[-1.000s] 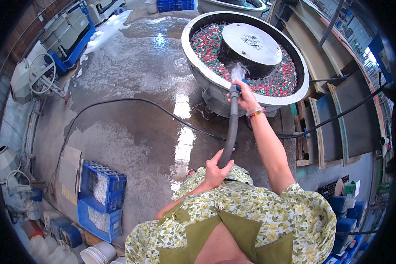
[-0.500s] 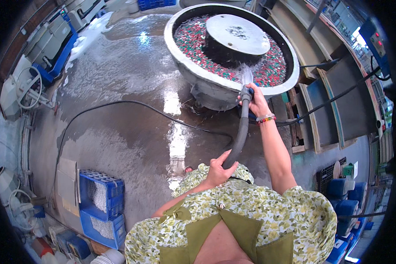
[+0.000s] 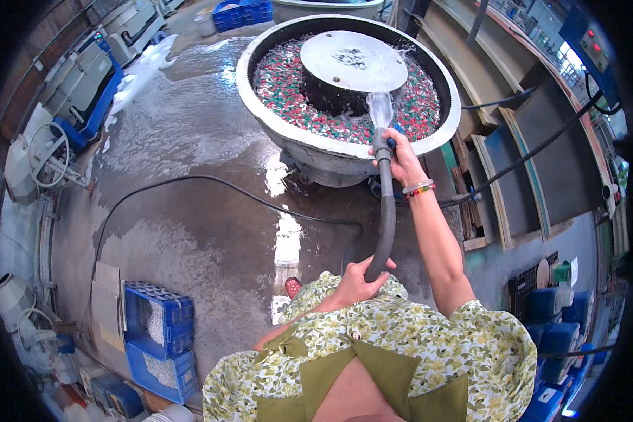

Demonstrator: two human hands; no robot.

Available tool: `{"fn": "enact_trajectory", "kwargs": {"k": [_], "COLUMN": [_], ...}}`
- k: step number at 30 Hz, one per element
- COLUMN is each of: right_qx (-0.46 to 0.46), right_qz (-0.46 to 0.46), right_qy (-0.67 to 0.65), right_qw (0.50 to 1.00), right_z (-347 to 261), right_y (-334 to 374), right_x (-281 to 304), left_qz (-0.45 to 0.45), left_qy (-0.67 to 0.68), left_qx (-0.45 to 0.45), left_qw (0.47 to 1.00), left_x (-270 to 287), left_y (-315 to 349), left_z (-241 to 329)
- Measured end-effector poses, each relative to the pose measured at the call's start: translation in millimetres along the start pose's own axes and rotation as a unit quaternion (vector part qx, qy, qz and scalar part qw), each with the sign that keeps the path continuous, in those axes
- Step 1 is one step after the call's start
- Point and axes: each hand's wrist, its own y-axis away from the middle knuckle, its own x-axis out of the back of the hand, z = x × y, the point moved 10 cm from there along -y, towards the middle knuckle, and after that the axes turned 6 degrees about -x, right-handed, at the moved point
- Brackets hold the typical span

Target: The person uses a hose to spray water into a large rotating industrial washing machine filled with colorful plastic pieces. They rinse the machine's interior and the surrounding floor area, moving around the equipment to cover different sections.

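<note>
My right hand [image 3: 401,156] grips the valve end of a thick dark hose [image 3: 387,211], close to a small blue valve handle [image 3: 396,132]. Lower down, near my body, my left hand [image 3: 361,281] is wrapped round the same hose. Water [image 3: 380,111] gushes from the nozzle into a large round tub [image 3: 264,126] with a pale rim. Small red, green and white pieces [image 3: 283,83] fill the ring inside it. At its centre rises a dark drum with a round grey lid [image 3: 355,60]; the stream lands at the drum's near side.
A thin black hose [image 3: 211,178] loops across the wet floor. Blue crates [image 3: 158,320] with white granules stand at lower left. Wooden boards [image 3: 513,176] lean at the right, below a blue control box [image 3: 592,49]. Blue canisters [image 3: 545,330] sit at lower right. Machines line the left wall.
The tub now appears further left and a little lower in view. The nozzle has shifted left, and its water strikes the near side of the central drum. Both hands keep their hold on the hose.
</note>
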Motion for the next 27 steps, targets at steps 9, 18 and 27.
{"fn": "enact_trajectory", "kwargs": {"k": [9, 18, 27], "right_qx": [-0.037, -0.031, -0.019], "right_qz": [-0.060, -0.032, -0.004], "right_qy": [0.070, -0.004, -0.004], "right_qw": [0.995, 0.999, 1.000], "right_z": [20.5, 0.0, -31.3], "right_y": [-9.4, 7.1, 17.5], "right_x": [-50.4, 31.2, 91.2], "left_qz": [0.096, 0.038, 0.023], "left_qy": [0.000, -0.036, -0.025], "left_qx": [0.022, -0.005, 0.001], "left_qw": [0.995, 0.999, 0.999], "left_x": [-7.6, -40.4, -82.7], "left_y": [8.6, -5.4, -24.6], "left_z": [-8.9, -7.9, -2.5]}}
